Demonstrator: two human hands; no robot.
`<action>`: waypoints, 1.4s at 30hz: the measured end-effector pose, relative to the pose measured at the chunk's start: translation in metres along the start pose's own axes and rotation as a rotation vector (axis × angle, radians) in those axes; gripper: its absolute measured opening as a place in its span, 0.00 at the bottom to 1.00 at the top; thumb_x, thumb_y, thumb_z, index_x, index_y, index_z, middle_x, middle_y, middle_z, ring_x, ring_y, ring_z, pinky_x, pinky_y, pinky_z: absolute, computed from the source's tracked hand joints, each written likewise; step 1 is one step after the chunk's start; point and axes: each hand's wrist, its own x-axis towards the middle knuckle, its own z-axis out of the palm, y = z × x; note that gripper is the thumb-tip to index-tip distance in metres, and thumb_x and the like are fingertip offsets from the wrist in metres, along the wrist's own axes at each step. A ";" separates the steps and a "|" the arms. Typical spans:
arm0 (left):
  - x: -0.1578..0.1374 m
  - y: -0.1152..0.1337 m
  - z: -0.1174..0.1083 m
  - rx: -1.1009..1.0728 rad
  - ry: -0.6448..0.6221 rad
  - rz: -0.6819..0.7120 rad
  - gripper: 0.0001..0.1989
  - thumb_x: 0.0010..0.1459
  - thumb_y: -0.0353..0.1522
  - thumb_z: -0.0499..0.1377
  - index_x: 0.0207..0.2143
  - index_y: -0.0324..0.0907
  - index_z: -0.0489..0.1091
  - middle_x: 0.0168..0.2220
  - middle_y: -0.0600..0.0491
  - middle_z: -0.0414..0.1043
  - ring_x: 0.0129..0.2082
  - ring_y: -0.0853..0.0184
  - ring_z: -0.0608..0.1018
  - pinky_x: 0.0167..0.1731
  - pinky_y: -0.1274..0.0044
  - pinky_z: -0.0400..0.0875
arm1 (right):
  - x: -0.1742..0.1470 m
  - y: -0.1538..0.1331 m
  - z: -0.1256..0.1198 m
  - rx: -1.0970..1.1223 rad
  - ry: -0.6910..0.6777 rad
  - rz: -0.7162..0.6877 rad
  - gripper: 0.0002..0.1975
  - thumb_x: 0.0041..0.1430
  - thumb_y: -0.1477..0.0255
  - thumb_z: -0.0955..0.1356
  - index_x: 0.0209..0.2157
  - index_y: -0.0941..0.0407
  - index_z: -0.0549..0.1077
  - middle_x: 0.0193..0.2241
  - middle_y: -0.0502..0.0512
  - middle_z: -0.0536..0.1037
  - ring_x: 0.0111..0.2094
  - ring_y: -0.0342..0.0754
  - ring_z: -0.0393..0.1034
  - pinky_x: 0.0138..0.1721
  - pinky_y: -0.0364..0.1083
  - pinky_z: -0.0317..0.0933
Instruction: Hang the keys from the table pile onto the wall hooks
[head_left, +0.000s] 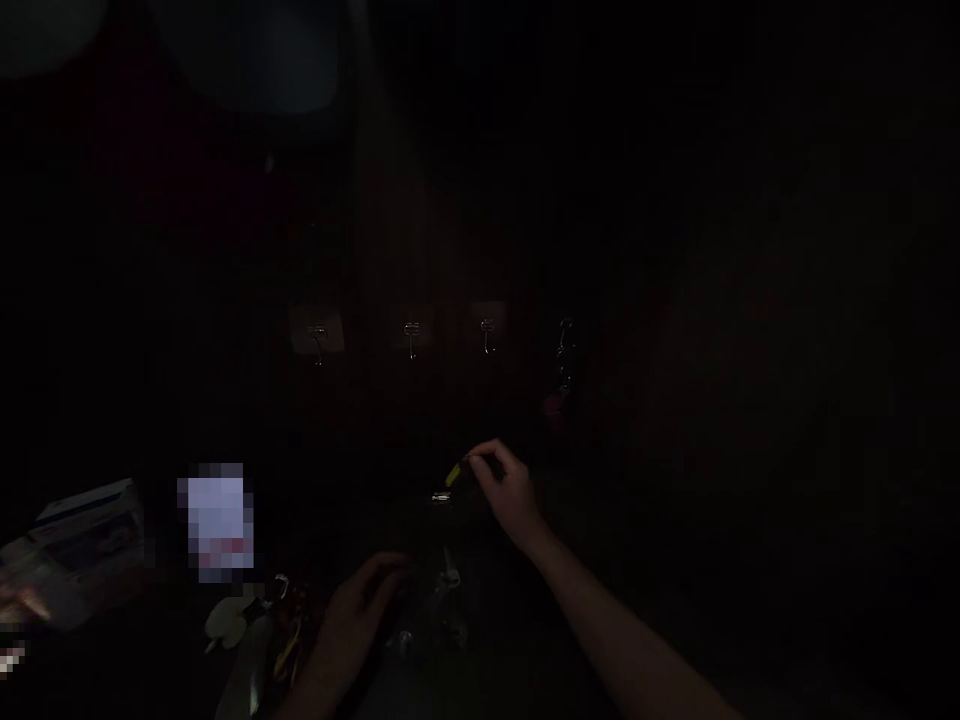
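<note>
The scene is very dark. My right hand (pixel 506 490) pinches a small yellow-green tag-like piece (pixel 453 474) by its upper end, between thumb and forefinger. Just below it glints a small shiny metal piece (pixel 441 496); whether the two are joined I cannot tell. Lower down, my left hand (pixel 364 600) hovers with curved fingers apart, and nothing shows in them. Beside its fingertips lie clear, glassy-looking small pieces (pixel 450 580), their kind unclear in the gloom. Another small clear piece (pixel 403 642) is below them.
Along the wall hang metal hooks on square plates (pixel 316 335), and farther right a chain-like bunch (pixel 565 365) with a reddish thing (pixel 555 408). At left are a box (pixel 90 550), a blurred bright rectangle (pixel 217 520), a pale rounded object (pixel 227 622) and yellowish items (pixel 287 650).
</note>
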 end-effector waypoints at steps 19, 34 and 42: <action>0.003 -0.009 -0.004 0.086 0.100 0.089 0.12 0.51 0.40 0.55 0.37 0.49 0.73 0.38 0.55 0.77 0.41 0.62 0.76 0.43 0.73 0.70 | 0.131 -0.016 -0.022 0.118 0.255 -0.031 0.09 0.49 0.64 0.65 0.24 0.56 0.68 0.21 0.46 0.68 0.25 0.41 0.62 0.27 0.41 0.59; 0.003 -0.010 -0.005 0.107 0.089 0.086 0.12 0.52 0.38 0.55 0.37 0.48 0.73 0.38 0.55 0.76 0.42 0.62 0.76 0.45 0.72 0.68 | 0.076 0.022 -0.012 0.244 0.186 0.147 0.10 0.49 0.66 0.65 0.33 0.56 0.67 0.25 0.49 0.73 0.22 0.40 0.66 0.24 0.41 0.59; 0.000 -0.005 -0.005 0.109 0.091 0.067 0.12 0.52 0.39 0.55 0.37 0.47 0.72 0.39 0.54 0.76 0.41 0.62 0.76 0.45 0.73 0.68 | 0.004 0.062 0.003 0.099 -0.054 0.258 0.08 0.49 0.67 0.64 0.31 0.56 0.69 0.25 0.50 0.74 0.26 0.45 0.68 0.29 0.44 0.61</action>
